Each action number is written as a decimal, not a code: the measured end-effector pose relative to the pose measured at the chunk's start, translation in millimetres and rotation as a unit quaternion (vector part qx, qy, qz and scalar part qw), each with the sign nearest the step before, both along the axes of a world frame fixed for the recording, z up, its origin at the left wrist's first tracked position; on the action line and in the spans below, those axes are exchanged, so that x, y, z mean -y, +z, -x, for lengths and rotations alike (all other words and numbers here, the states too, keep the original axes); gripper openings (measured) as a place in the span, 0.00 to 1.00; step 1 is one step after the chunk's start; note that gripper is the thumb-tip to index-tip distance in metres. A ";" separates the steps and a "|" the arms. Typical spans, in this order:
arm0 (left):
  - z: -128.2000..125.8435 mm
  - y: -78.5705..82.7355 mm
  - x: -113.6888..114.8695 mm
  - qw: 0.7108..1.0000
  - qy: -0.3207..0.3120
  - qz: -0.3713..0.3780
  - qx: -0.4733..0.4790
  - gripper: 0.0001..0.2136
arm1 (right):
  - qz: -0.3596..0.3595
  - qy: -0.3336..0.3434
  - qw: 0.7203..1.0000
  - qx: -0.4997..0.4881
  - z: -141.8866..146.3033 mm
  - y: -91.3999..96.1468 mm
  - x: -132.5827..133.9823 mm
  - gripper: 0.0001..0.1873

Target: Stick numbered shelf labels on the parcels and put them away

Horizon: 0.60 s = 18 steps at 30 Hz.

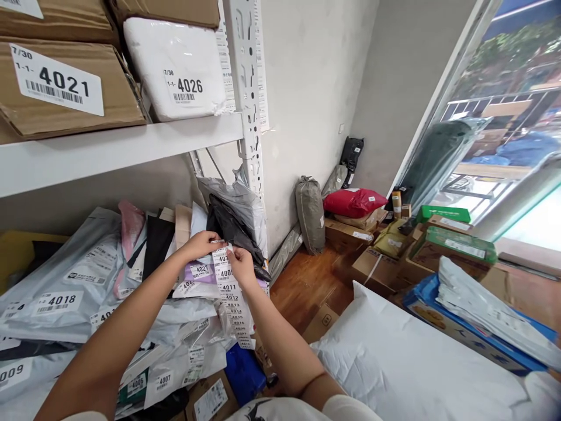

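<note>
1. A long label strip (236,316), printed with barcodes and numbers, hangs near the centre of the frame, its lower end reaching down towards the bottom middle.
2. The left hand (203,245) is at the strip's upper end, its fingers pinching the top edge.
3. The right hand (243,269) is just beside it on the right, thumb and fingers pinching the strip's right edge near the top (4011 and 4012 can be read below).
4. Just behind the hands, a black bag (225,213) leans with a grey bag (245,202) by the perforated shelf post (249,88).
5. Left of the strip lies a lilac parcel (193,272) labelled 4027; farther left is a grey parcel (83,275) marked 4018.
6. On the shelf (131,146) at upper left, a cardboard box (114,79) marked 4021 stands beside a white parcel (149,47) marked 4026.
7. A large white bag (407,362) fills the lower right; a red bag (355,202) lies on boxes right of centre.
</note>
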<state>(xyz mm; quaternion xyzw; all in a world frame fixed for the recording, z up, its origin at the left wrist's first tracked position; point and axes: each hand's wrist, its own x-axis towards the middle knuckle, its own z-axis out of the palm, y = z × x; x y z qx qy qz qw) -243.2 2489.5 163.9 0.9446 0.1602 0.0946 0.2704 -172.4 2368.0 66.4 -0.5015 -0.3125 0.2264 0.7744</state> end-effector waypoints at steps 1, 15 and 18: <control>0.2 -0.7 -1.1 1.000 -0.002 0.021 0.008 0.15 | 0.004 0.000 1.000 -0.002 -0.7 -0.1 -0.1 0.22; -1.1 -8.9 -4.3 0.994 0.070 0.042 0.068 0.10 | 0.009 0.013 0.998 -0.057 8.5 -9.7 -4.7 0.22; -4.1 -4.8 -7.7 0.993 0.062 0.089 0.055 0.13 | 0.006 0.016 0.998 -0.054 8.3 -8.5 -3.0 0.22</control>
